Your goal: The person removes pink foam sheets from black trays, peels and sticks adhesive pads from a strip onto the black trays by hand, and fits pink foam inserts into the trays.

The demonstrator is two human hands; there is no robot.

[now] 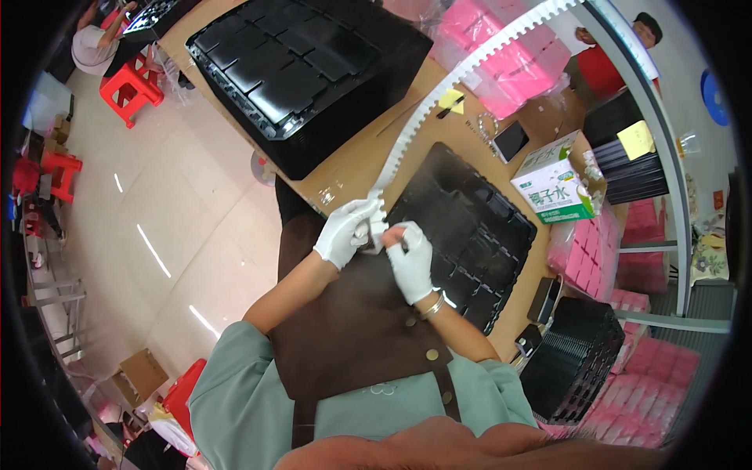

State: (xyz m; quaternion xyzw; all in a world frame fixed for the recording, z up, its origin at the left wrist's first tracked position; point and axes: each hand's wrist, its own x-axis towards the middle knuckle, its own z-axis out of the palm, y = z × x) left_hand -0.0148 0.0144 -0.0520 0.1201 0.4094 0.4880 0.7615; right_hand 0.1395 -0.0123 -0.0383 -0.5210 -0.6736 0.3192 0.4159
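Gloved hands [380,239] pinch long toothed white strip [462,74].

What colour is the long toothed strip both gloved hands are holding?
White, a notched strip held by the left hand and right hand; head view.

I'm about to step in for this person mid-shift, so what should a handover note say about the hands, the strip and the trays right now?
Left hand: gloved, gripping the near end of the white toothed strip.
Right hand: gloved, pinching the same end, fingers closed.
Strip: runs from the hands up and away over the table.
Black compartment tray: flat on the table right behind the hands; its pockets look empty, though glare hides detail.
Stack of black trays: farther back on the table.
Done: nothing visibly loaded.
Left: whatever comes off the strip.
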